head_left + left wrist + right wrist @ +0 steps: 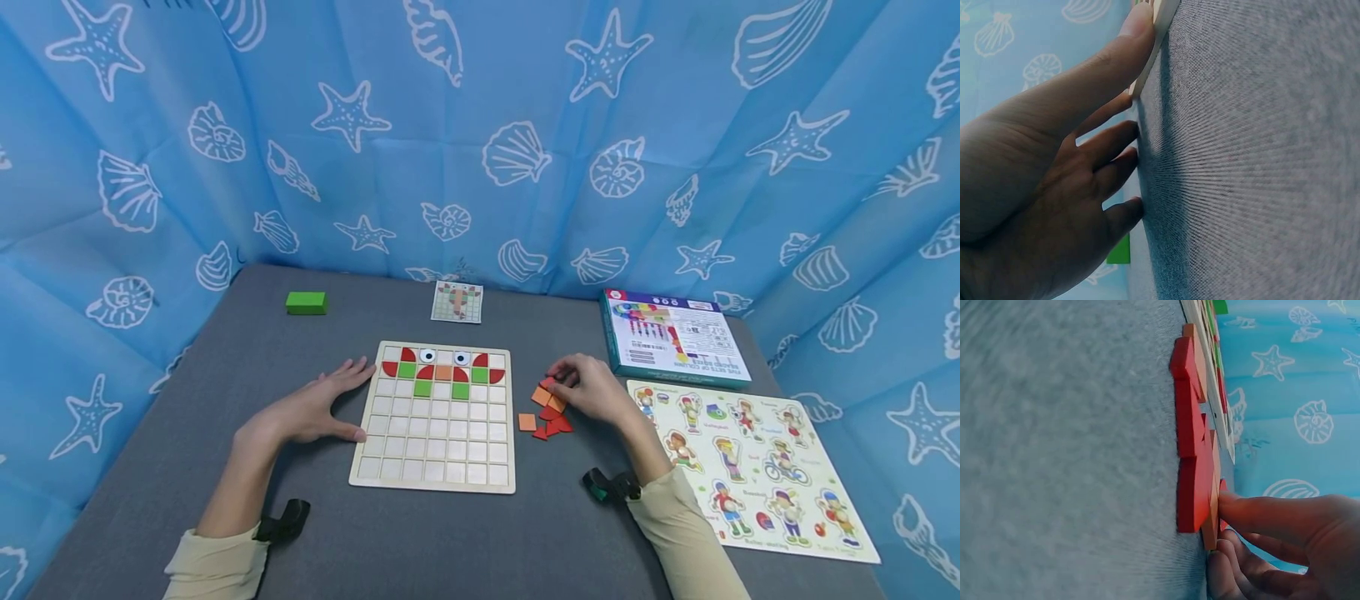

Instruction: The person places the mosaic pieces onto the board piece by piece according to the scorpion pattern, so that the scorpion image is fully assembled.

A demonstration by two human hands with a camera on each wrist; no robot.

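Note:
A square wooden grid board (433, 490) lies on the table, its upper rows partly filled with red, green and orange tiles and two eye tiles (427, 355). My left hand (315, 408) rests at the board's left side, fingers spread; in the left wrist view the thumb (1138, 22) touches the board's edge. To the right of the board lies a small pile of red tiles (558, 425) and orange tiles (527, 422). Over the pile's far end, my right hand (592, 387) pinches a red tile (1223, 487) between thumb and fingers, close against an orange tile (1210, 528).
A small pattern card (457, 302) lies beyond the board, near the blue curtain. Far left is a green block (307, 303). On the right, a boxed bead game (675, 340) lies behind a puzzle board with sports figures (750, 467), partly under the right forearm.

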